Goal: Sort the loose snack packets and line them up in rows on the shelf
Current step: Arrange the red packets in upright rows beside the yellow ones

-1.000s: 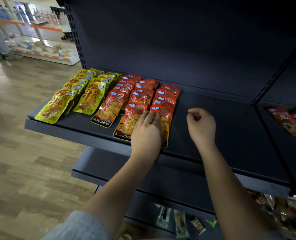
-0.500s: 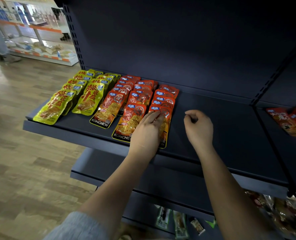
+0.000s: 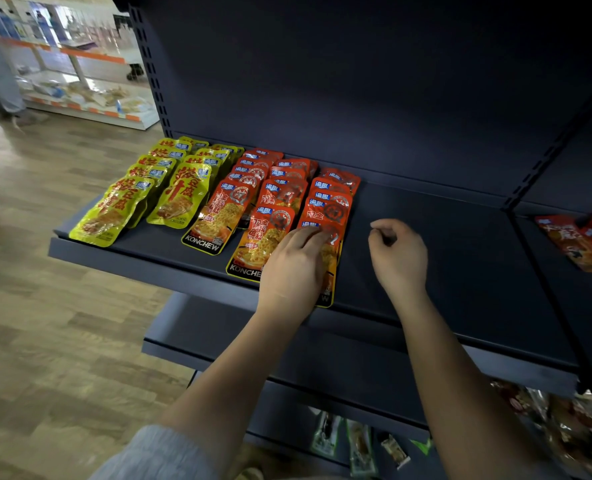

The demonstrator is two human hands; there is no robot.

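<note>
On the dark shelf: [image 3: 443, 258] flat matte metal board with a raised front lip, carrying five rows of packets toward its left end.
Yellow packets: [image 3: 114, 209] two rows lying overlapped like shingles; about five showing in the left row, about four in the right; glossy foil, rectangular, red lettering, blue corner label.
Orange packets: [image 3: 218, 216] three rows lying overlapped beside the yellow ones; about five showing in each of the first two, about four in the third; shiny foil, black band at the lower edge, noodle picture on the front.
Front packet, third orange row: [image 3: 332, 268] lying flat at the shelf's front lip, partly covered by the left hand.
Left hand: [image 3: 293, 268] lying palm down, fingers straight and together, pressing on that front packet and overlapping the edge of the packet beside it.
Right hand: [image 3: 400, 252] hovering over bare shelf just right of the orange rows, fingers curled inward, thumb meeting fingertips; whether anything is pinched there, cannot tell.
Neighbouring bay, right: red packets [image 3: 582, 237] lying loose in a heap; count unclear.
Lower shelf: [image 3: 322, 407] same dark metal, holding three small packets [image 3: 357, 441] and a jumble of crinkled wrappers [image 3: 564, 420] at far right.
Floor: [image 3: 45, 341] wood-look planks.
</note>
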